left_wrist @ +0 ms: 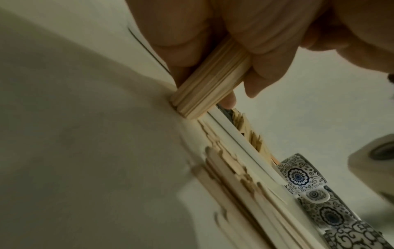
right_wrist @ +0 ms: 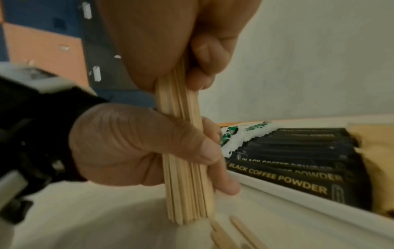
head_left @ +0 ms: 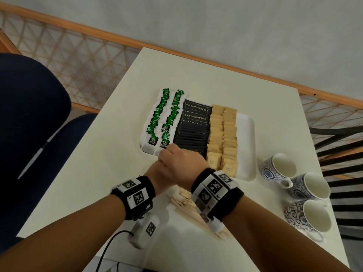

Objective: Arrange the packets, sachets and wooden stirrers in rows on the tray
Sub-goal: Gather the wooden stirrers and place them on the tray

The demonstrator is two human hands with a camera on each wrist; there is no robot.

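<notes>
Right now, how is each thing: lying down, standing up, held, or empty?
bundle of wooden stirrers: upright on table, held by both hands.
left hand: gripping bundle.
right hand: gripping bundle.
loose wooden stirrers: scattered flat on table.
white tray: filled with rows.
blue patterned cups: upright, empty.

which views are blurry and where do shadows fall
Head view: mostly sharp, arms shade the loose stirrers. Left wrist view: the stirrer bundle reads clearly, while the table lies in broad shadow and the cups smear. Right wrist view: edges blur, coffee sachets stay legible.

Head view downward, wrist views close, sharing stirrers point(right_wrist: 187, 176)
</notes>
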